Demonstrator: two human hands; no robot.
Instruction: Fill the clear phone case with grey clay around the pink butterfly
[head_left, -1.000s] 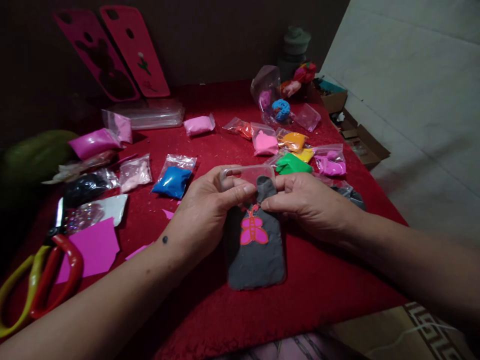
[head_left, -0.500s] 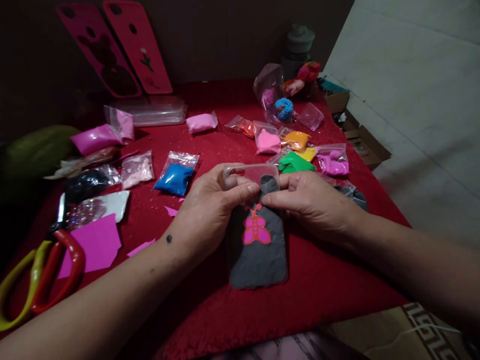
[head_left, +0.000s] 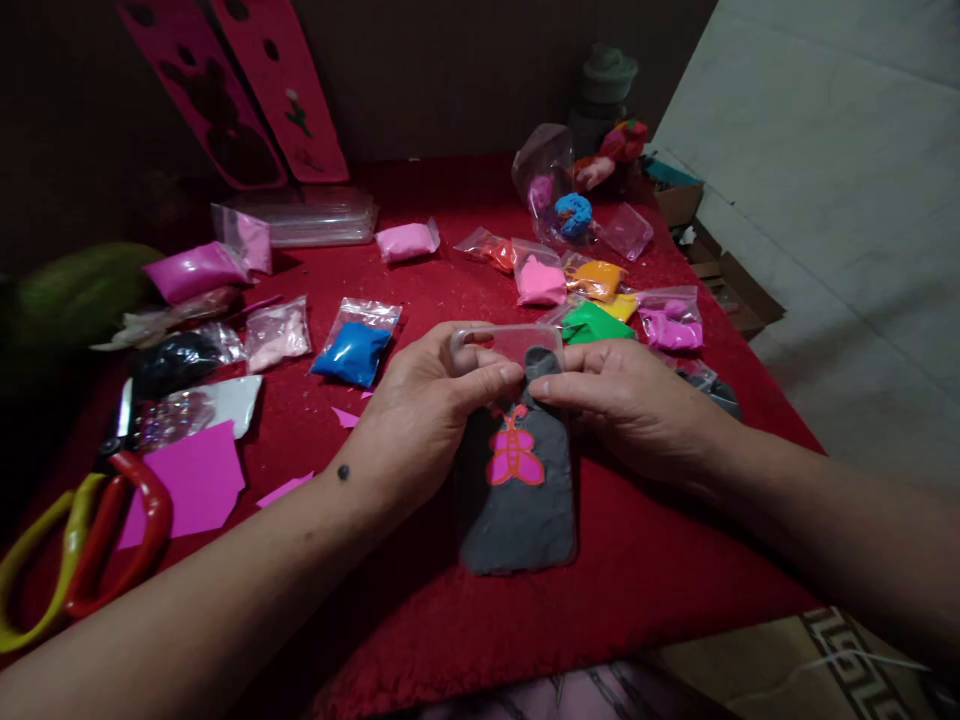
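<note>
Gripping a clear phone case [head_left: 504, 342] near its far end, the left hand [head_left: 427, 400] and right hand [head_left: 626, 390] face each other across it; the left fingers clasp the left side, thumb laid over the front, while the right fingers pinch the right edge beside a rounded lump of grey clay [head_left: 517, 525]; the case sits between the hands, over the near part of the red tabletop [head_left: 652, 570]. It looks light, its shell thin and slightly bendy, probably slick where bare; the clay seems soft and easily dented, so the side rims are likely the safest hold, clear of the pink butterfly [head_left: 514, 460]. The long axis runs away from the person, nearly straight; the end with the oblong cutout points away, cutout at the left corner; the butterfly's antennae point that way too.
</note>
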